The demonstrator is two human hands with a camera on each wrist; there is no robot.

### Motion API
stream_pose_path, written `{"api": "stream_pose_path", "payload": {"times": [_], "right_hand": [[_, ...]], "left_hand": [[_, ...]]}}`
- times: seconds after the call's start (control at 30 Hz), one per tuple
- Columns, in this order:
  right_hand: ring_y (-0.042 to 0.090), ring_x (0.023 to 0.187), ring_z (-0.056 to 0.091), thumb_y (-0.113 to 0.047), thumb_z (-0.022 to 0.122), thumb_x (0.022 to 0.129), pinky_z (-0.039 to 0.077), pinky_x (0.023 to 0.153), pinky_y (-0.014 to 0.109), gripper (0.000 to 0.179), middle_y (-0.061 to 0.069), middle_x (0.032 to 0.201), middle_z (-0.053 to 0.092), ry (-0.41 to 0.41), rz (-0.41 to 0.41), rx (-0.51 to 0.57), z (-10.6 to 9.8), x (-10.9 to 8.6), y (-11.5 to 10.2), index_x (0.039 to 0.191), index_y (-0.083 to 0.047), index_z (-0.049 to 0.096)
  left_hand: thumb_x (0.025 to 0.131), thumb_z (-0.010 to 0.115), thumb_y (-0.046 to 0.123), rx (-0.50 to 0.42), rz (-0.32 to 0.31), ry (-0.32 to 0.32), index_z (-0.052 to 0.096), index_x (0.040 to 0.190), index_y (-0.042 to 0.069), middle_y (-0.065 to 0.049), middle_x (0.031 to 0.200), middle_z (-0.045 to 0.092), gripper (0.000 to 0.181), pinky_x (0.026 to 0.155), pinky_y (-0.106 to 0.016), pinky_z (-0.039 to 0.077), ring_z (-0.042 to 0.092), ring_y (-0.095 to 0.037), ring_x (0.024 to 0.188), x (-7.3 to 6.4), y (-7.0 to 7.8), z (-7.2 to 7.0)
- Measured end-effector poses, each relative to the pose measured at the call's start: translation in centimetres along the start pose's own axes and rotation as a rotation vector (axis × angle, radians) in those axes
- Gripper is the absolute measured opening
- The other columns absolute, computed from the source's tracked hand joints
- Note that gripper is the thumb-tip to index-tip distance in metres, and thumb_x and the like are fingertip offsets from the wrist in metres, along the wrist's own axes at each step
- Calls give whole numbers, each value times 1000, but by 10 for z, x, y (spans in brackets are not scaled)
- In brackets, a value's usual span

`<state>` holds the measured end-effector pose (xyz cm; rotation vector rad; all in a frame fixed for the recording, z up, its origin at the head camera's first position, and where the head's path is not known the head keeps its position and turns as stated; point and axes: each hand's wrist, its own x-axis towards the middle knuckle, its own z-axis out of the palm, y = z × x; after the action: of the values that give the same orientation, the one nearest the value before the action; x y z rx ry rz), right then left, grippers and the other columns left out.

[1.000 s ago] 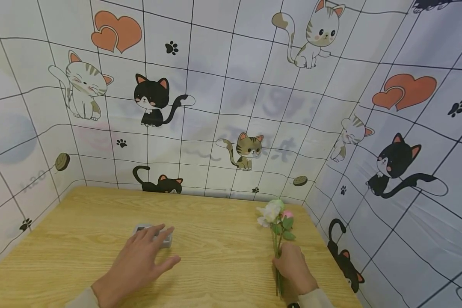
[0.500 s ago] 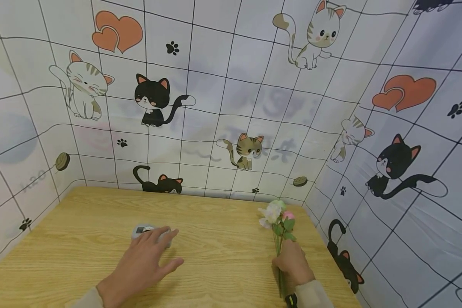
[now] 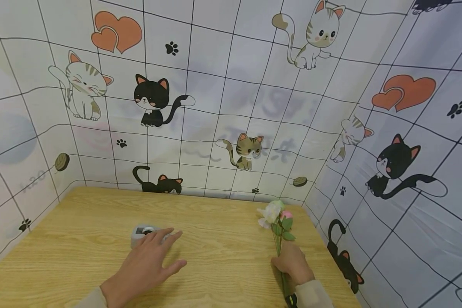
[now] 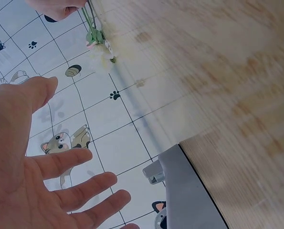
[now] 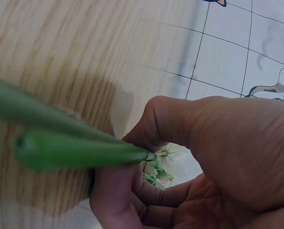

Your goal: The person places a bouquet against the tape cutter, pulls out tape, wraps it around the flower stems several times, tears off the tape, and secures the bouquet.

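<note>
My right hand (image 3: pixel 291 262) holds a small bunch of flowers (image 3: pixel 271 212) by the stems, with white, pale green and pink heads pointing to the back of the table. In the right wrist view, the green stems (image 5: pixel 79 150) pass between thumb and forefinger, their cut ends close to the camera. My left hand (image 3: pixel 144 263) is spread with nothing in its grasp. It overlaps a grey tape dispenser (image 3: pixel 138 232) on the table, hiding its near right part. The left wrist view shows the dispenser's grey side (image 4: pixel 184 195) beyond the fingertips.
The wooden table (image 3: pixel 215 239) meets a back wall covering (image 3: pixel 200 107) with printed cats, hearts and paw prints. The same covering closes in the left and right sides. A dark band (image 3: pixel 291 300) sits at the right wrist.
My left hand has shifted slightly right, uncovering more of the tape dispenser's left end. The lower stem ends have swung a little right in my right hand, beneath the wrist.
</note>
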<state>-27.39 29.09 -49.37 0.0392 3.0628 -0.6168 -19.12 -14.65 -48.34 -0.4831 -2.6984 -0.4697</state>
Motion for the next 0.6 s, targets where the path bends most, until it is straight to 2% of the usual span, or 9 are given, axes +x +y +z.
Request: {"api": "stream_pose_path", "payload": {"times": [0.17,0.3,0.43,0.6], "right_hand": [[21,59,53,-13,72,85,46,56,35,32,2,66,53,17,-46,-4,3,5,10,68,-18,45],[18,57,47,-12,71,86,41,54,32,39,-3,62,43,12,-64,19,0,3,11,63,-20,40],[13,54,38,-8,74,89,33,53,25,49,-8,60,34,-16,-58,94,-6,-5,5,61,-22,37],[6,49,32,-2,68,96,29,49,20,51,-12,53,36,-84,-55,178,-10,-8,4,56,-21,41]], "left_hand": [[102,86,62,-14,1,-7,70,160,20,-14,159,71,73,110,-64,65,73,-43,137,0,0,1],[104,84,62,-27,-1,-17,68,162,20,-15,160,71,73,111,-65,64,73,-44,139,0,0,0],[105,84,61,-40,9,-15,68,162,19,-16,159,71,73,113,-66,63,72,-44,141,-1,1,0],[105,83,61,-40,21,-16,69,161,18,-16,160,70,72,116,-67,61,71,-43,143,-1,3,2]]}}
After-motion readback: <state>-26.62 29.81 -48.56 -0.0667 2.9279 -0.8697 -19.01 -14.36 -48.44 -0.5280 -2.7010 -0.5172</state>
